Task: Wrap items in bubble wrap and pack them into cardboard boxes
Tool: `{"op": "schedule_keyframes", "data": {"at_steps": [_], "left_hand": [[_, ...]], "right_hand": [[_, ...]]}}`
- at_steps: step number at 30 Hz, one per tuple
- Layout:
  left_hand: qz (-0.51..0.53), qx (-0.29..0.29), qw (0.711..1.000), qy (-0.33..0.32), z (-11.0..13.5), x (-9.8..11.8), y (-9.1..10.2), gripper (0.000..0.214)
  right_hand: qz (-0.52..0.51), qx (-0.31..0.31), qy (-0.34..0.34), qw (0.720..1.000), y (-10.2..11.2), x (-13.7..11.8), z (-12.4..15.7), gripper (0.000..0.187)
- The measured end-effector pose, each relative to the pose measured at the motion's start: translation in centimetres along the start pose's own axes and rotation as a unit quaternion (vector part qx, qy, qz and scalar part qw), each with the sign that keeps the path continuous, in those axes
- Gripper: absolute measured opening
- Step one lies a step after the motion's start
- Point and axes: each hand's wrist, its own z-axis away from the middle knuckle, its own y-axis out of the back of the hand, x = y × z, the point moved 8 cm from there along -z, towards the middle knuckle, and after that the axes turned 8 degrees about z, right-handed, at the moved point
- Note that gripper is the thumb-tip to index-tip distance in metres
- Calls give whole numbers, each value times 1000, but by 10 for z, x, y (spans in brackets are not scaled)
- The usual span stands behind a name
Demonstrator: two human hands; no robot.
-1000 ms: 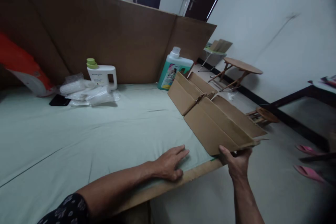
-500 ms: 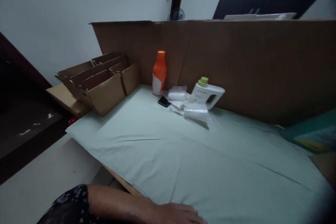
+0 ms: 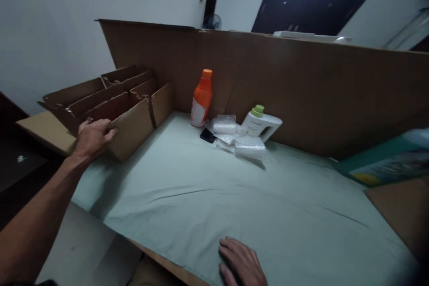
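Note:
My left hand (image 3: 94,137) grips the near rim of a divided cardboard box (image 3: 133,132) at the table's left side. Its fingers bend over the rim and their tips are partly hidden; the thumb points right along the box's edge. Near the front edge of the table, my right hand (image 3: 241,260) rests on the pale green cloth (image 3: 187,214), with its fingers apart and nothing in it. The box has several compartments between cardboard dividers, and I cannot see down to their bottoms.
Along the back stand an orange bottle (image 3: 202,98) and a white jug (image 3: 259,124) with a green cap. Between them lie bubble wrap (image 3: 250,146) and a black phone (image 3: 207,136). A tall cardboard panel (image 3: 295,94) closes off the rear; a teal package (image 3: 385,161) is at right.
My left hand has gone from the cloth at the front up to the box's rim and grips it. My right hand has come into view on the cloth. The view has shifted slightly.

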Motion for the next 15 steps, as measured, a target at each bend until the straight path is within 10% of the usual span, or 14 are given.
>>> {"op": "schedule_keyframes", "data": {"at_steps": [11, 15], "left_hand": [[303, -93, 926, -205, 130, 110, 14, 12], [349, -3, 929, -122, 163, 106, -5, 85]], "right_hand": [[-76, -63, -148, 984, 15, 38, -35, 53], [-221, -126, -207, 945, 2, 32, -54, 75]]}}
